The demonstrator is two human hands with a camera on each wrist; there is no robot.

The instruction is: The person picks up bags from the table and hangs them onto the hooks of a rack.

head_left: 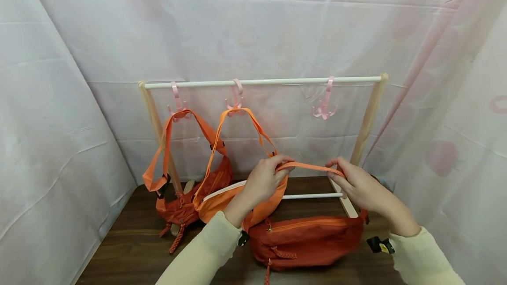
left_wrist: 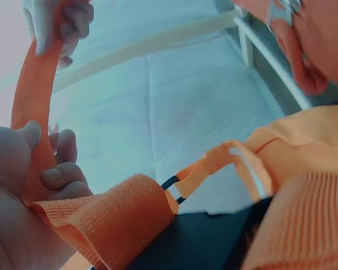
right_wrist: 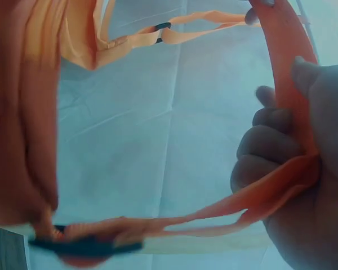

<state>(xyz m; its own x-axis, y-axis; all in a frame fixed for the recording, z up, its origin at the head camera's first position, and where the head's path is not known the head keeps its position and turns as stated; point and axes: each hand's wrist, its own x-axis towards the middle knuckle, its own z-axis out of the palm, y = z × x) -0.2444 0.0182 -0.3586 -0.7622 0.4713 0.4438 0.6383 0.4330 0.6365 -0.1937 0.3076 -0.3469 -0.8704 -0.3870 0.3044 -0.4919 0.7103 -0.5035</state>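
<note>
My left hand (head_left: 262, 181) and right hand (head_left: 358, 185) grip an orange strap (head_left: 306, 166) a short way apart, pulling it nearly straight between them. From this strap a rust-red crossbody bag (head_left: 313, 243) hangs low over the table front, zipper facing up. In the left wrist view, my thumb and curled fingers (left_wrist: 67, 174) wrap the strap. The right wrist view has my right-hand fingers (right_wrist: 265, 138) curled round it too. Behind my left hand, a bright orange bag (head_left: 219, 203) hangs by its strap from the middle pink hook (head_left: 236, 93), partly hidden by that hand.
Another rust-red bag (head_left: 222, 170) hangs from the left pink hook (head_left: 175, 96). The right pink hook (head_left: 325, 104) carries nothing. All three hooks sit on a white rail (head_left: 281, 82) between wooden posts (head_left: 368, 122), standing on a dark wooden table (head_left: 119, 236) before white curtains.
</note>
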